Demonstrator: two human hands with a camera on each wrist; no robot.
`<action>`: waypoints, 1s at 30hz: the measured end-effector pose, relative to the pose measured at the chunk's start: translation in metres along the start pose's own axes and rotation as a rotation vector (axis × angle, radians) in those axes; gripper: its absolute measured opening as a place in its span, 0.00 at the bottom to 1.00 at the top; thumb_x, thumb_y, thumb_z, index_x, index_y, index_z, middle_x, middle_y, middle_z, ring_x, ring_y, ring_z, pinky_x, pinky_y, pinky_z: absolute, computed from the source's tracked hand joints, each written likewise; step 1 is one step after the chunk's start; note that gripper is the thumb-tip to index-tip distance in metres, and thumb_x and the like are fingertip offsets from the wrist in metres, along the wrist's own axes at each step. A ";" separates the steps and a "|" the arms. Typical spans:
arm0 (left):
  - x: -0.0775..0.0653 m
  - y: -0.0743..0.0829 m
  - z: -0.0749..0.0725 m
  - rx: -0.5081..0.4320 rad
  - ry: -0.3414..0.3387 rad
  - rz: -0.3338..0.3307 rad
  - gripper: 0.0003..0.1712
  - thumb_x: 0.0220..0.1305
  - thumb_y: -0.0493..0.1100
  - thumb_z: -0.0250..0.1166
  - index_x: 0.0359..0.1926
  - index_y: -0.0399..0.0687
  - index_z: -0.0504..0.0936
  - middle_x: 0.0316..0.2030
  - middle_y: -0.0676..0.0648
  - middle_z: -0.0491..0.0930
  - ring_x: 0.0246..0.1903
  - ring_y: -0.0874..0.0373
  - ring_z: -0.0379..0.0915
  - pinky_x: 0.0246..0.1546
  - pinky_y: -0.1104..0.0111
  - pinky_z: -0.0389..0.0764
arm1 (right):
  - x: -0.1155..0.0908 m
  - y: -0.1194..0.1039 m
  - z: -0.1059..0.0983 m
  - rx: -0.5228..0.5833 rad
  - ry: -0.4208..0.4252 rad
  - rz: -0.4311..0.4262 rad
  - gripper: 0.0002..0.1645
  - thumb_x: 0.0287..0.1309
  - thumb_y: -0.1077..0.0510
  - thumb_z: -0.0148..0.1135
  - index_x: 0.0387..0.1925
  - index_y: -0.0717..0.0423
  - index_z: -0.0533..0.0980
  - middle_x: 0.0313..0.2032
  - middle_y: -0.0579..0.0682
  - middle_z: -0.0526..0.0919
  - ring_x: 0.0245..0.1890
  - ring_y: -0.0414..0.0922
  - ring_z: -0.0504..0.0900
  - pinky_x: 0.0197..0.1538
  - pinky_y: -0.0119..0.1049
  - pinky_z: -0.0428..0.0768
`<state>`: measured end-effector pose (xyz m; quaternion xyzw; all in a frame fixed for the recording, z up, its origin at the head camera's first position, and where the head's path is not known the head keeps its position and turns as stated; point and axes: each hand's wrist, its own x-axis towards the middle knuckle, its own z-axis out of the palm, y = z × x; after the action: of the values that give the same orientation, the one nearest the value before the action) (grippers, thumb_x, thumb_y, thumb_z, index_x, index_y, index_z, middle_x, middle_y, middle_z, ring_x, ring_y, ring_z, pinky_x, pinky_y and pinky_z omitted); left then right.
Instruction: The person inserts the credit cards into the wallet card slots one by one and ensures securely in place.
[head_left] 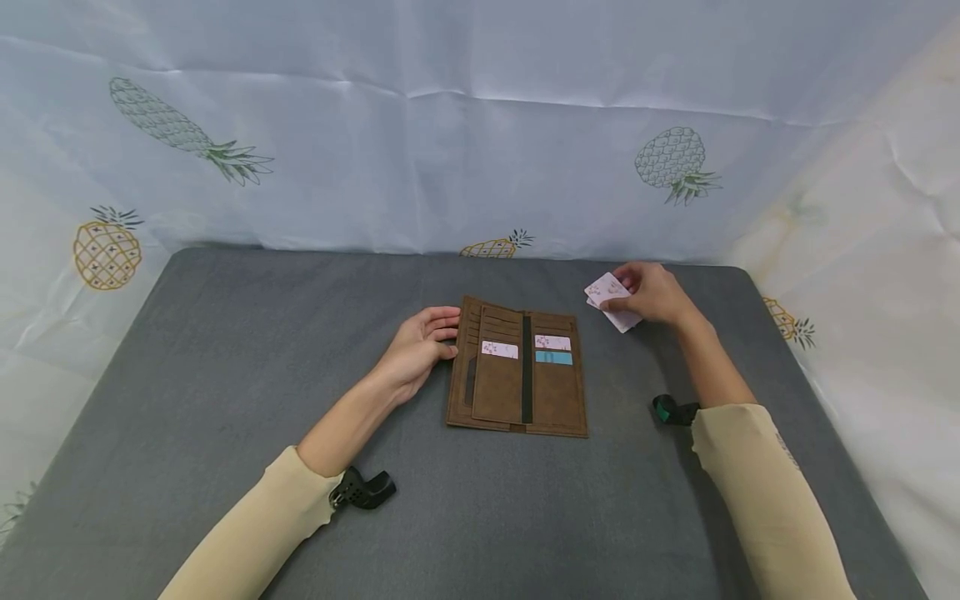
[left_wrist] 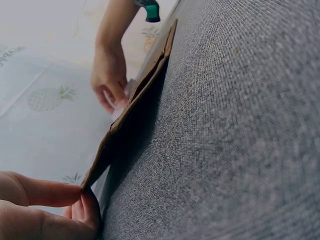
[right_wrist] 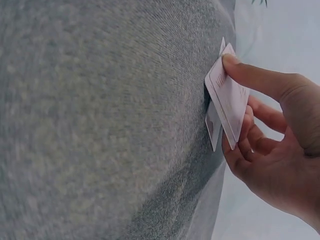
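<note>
"Head view: where's the wallet [head_left: 555, 400]?"

"Open near the middle of the table [head_left: 262, 350]. Tucked in it are a pink card [head_left: 500, 350] between 10 and 11 o'clock, a second pink card [head_left: 552, 342] and a blue card [head_left: 557, 357] toward 2."

"And the hands?"

"The left hand [head_left: 418, 350] pinches the wallet's edge at 10 o'clock, raising that side slightly. The right hand [head_left: 654, 293], out at 2 o'clock, grasps the loose cards [head_left: 610, 289] between thumb and fingers. Whether the lowest touches the table, I can't tell."

"Which step?"

"Probably moving cards while steadying the wallet; in or out, I can't say."

"Next move?"

"If in, I'd separate one card, carry it toward 8 o'clock and align it with a slot [head_left: 498, 322]; if out, release low."
</note>
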<state>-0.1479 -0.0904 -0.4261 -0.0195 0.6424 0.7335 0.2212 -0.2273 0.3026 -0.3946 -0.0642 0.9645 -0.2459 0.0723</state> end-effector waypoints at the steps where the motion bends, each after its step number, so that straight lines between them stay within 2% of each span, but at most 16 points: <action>1: 0.000 0.000 0.000 0.001 0.000 0.000 0.40 0.69 0.17 0.54 0.80 0.37 0.62 0.76 0.37 0.65 0.71 0.48 0.64 0.53 0.73 0.79 | 0.000 0.001 0.000 0.006 0.004 0.001 0.35 0.62 0.54 0.80 0.62 0.72 0.78 0.44 0.64 0.82 0.40 0.50 0.76 0.39 0.36 0.73; 9: -0.001 0.001 0.000 0.004 0.002 0.000 0.39 0.70 0.18 0.54 0.80 0.38 0.63 0.76 0.38 0.66 0.71 0.48 0.65 0.55 0.72 0.79 | 0.001 0.006 -0.005 0.064 0.021 0.049 0.30 0.62 0.53 0.80 0.56 0.70 0.80 0.40 0.57 0.81 0.38 0.47 0.75 0.36 0.33 0.72; 15: -0.002 0.001 0.000 -0.001 0.005 -0.004 0.40 0.69 0.17 0.54 0.80 0.38 0.63 0.75 0.38 0.66 0.70 0.48 0.65 0.55 0.71 0.79 | 0.002 0.010 -0.010 0.108 0.014 0.109 0.26 0.66 0.52 0.77 0.54 0.68 0.80 0.36 0.50 0.80 0.35 0.43 0.75 0.34 0.33 0.72; 21: -0.002 0.002 0.001 -0.008 0.005 -0.004 0.40 0.69 0.17 0.54 0.80 0.37 0.63 0.75 0.38 0.66 0.70 0.48 0.65 0.55 0.71 0.79 | 0.001 0.015 -0.014 0.165 -0.004 0.098 0.25 0.71 0.54 0.73 0.56 0.71 0.78 0.34 0.46 0.80 0.31 0.37 0.75 0.33 0.30 0.73; 24: -0.003 0.002 0.001 -0.010 0.006 -0.004 0.40 0.69 0.17 0.54 0.80 0.37 0.63 0.75 0.37 0.66 0.70 0.48 0.65 0.57 0.70 0.78 | 0.001 0.020 -0.015 0.194 -0.010 0.094 0.27 0.73 0.55 0.70 0.61 0.71 0.77 0.33 0.43 0.79 0.31 0.35 0.74 0.33 0.29 0.73; 26: -0.003 0.003 0.001 -0.011 0.007 -0.004 0.40 0.69 0.17 0.54 0.80 0.38 0.63 0.75 0.38 0.66 0.71 0.47 0.65 0.58 0.69 0.78 | 0.001 0.023 -0.016 0.210 -0.013 0.100 0.28 0.75 0.55 0.68 0.65 0.70 0.75 0.34 0.44 0.82 0.32 0.35 0.75 0.35 0.28 0.75; 30: -0.003 0.003 0.001 -0.011 0.005 0.001 0.40 0.69 0.17 0.54 0.80 0.37 0.63 0.75 0.37 0.66 0.71 0.47 0.65 0.58 0.69 0.78 | 0.001 0.027 -0.014 0.234 -0.015 0.125 0.30 0.77 0.53 0.65 0.70 0.67 0.72 0.42 0.55 0.86 0.33 0.37 0.79 0.37 0.27 0.81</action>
<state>-0.1456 -0.0908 -0.4222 -0.0222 0.6388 0.7372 0.2191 -0.2335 0.3329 -0.3954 0.0030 0.9308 -0.3512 0.1016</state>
